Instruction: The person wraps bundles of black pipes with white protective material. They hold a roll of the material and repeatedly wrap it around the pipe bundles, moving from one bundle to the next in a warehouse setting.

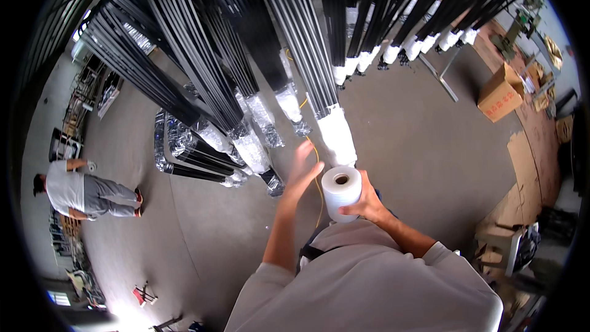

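My left hand (300, 175) is a blur, thumb spread wide, fingers too smeared to count; my right hand (370, 201) grips the roll of whitish film (339, 200) at my waist, fingers partly hidden behind it. Black tubes (294, 37) run off the top edge, the nearest bundle's white wrapping (337, 136) right ahead; touching the roll or not, I can't tell. Yellow cord (321, 193) on the floor (418, 147) below, carton (501, 93) off right, co-worker (66, 187) far left.
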Action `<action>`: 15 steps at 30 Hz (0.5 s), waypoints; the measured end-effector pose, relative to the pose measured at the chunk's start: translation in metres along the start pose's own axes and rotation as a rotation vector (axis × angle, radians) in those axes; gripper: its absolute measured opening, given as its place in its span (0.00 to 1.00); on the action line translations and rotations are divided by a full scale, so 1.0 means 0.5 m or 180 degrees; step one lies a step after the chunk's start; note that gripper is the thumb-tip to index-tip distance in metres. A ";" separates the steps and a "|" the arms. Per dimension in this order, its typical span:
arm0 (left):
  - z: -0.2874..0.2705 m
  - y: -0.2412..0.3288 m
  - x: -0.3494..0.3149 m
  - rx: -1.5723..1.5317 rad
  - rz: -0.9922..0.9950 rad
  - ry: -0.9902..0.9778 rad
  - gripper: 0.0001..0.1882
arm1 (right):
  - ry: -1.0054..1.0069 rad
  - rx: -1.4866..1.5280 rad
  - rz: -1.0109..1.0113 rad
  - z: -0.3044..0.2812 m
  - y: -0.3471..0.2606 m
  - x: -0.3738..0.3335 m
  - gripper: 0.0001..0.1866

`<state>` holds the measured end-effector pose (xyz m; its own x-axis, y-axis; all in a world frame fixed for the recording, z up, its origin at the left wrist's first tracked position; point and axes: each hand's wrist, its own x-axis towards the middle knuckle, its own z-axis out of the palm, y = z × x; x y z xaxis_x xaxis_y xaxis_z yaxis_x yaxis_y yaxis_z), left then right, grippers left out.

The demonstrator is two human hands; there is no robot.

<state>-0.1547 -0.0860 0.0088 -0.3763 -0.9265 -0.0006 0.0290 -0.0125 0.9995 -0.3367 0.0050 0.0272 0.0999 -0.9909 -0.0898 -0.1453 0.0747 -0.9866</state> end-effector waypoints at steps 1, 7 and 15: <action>0.015 -0.031 0.035 -0.0097 0.0147 0.0127 0.33 | -0.0009 0.0015 0.0056 0.003 -0.002 -0.007 0.46; 0.087 -0.066 0.104 -0.0489 -0.0068 0.0251 0.29 | 0.0816 0.0000 0.0340 -0.047 -0.002 -0.074 0.43; 0.138 0.045 0.042 -0.0334 0.0232 0.0251 0.28 | 0.1267 -0.0253 0.0573 -0.260 0.128 0.037 0.37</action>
<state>-0.2261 -0.0800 0.0335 -0.2957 -0.9530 0.0653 0.1518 0.0206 0.9882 -0.4721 -0.0231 -0.0199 -0.3184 -0.9299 -0.1843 -0.2024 0.2567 -0.9451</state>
